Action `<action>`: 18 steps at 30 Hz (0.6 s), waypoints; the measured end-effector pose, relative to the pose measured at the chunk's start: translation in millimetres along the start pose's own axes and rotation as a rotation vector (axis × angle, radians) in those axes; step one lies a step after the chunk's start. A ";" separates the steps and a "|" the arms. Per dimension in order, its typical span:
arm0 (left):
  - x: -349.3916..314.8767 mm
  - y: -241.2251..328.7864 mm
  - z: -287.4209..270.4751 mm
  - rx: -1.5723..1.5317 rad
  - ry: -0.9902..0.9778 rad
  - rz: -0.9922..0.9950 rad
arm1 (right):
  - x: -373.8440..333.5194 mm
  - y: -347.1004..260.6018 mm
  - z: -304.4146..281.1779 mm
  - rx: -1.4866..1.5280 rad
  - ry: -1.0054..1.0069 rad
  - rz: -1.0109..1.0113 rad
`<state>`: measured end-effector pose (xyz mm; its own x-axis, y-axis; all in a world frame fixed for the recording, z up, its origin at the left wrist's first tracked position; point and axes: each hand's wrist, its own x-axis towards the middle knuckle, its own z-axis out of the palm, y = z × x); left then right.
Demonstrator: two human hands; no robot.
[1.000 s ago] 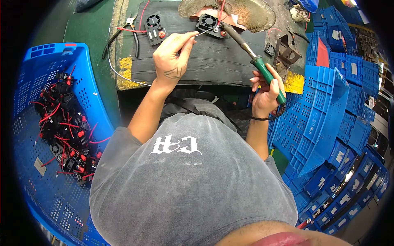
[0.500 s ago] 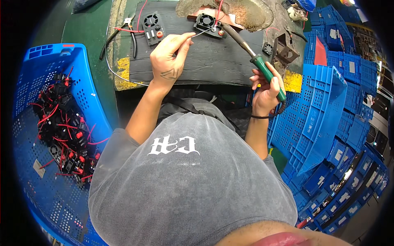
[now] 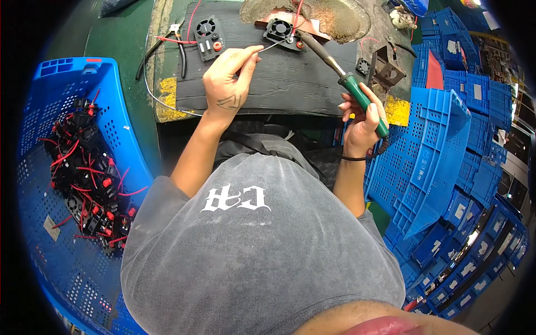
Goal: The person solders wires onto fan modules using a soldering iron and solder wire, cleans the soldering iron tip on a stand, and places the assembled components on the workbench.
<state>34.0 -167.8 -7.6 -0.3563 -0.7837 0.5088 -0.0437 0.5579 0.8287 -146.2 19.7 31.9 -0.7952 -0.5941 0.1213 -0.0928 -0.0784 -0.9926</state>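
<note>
My right hand (image 3: 363,124) is wrapped round the green handle of a soldering iron (image 3: 353,86), whose dark tip rests at the near right edge of a black fan panel (image 3: 278,29). Between thumb and forefinger, my left hand (image 3: 227,78) pinches a thin silvery solder wire (image 3: 272,44) that reaches to the same spot. A red wire (image 3: 298,12) runs up from there. Just left of it on the black work surface (image 3: 273,86) lies a second fan panel (image 3: 209,37) with a red wire and a red round terminal.
Dark-handled pliers (image 3: 177,38) lie at the bench's left. A metal bracket (image 3: 387,68) and a small fan (image 3: 363,67) sit on the right. A blue crate (image 3: 116,120) on my left contains several black parts with red wires. More blue crates (image 3: 430,139) stand stacked at the right.
Hardly anything differs. The soldering iron and my right hand have shifted very slightly to the left; my left hand stays in nearly the same place with the solder wire.
</note>
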 end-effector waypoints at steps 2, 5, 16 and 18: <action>-0.8 0.2 -0.7 0.003 -0.003 -0.010 | -1.1 -0.6 0.0 -0.005 -0.001 0.004; 0.5 1.5 -1.7 -0.001 0.000 -0.010 | -3.1 -0.9 -0.3 -0.008 0.004 0.008; -1.1 2.4 -2.5 -0.022 -0.003 -0.016 | -1.1 -1.9 -0.9 -0.011 0.017 0.010; -0.8 2.2 -2.8 -0.020 -0.003 -0.019 | 1.1 -3.2 -2.2 -0.018 0.013 0.003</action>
<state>36.8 -166.6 -5.5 -0.3588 -0.7934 0.4917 -0.0317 0.5369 0.8431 -148.1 21.1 35.2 -0.8034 -0.5835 0.1187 -0.1012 -0.0626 -0.9929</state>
